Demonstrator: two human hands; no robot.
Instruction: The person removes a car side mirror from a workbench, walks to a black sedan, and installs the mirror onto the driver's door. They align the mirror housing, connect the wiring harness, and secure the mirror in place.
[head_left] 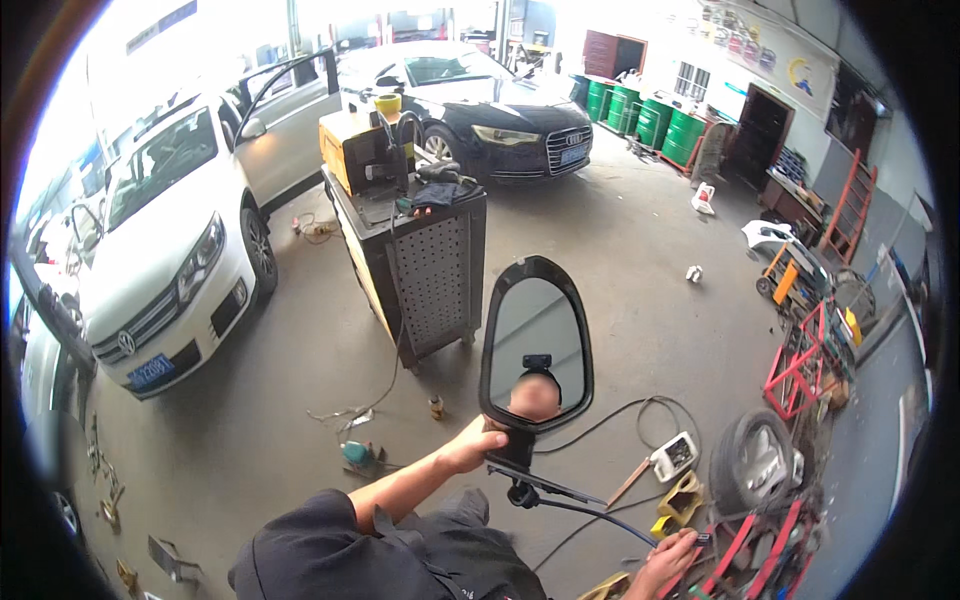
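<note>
A car side mirror [530,350] with a black housing stands upright before me, its glass turned toward me. Around its lower black part my left hand [475,445] is closed, the thumb lying across the front. From the mirror's base a black mounting piece [522,492] sticks out, and a dark cable [610,522] runs from there down to the right. My right hand [670,560] is closed on the far end of this cable, where a small dark connector [703,540] shows beside the fingers. Part of the right hand is cut off by the lower edge.
A tool cart [435,270] stands ahead, near a white car [170,220] with an open door and a dark car [500,115]. On the right lie a tire [740,460], red metal frames [795,370] and a white tray [675,458]. A loose black hose [640,402] crosses the floor.
</note>
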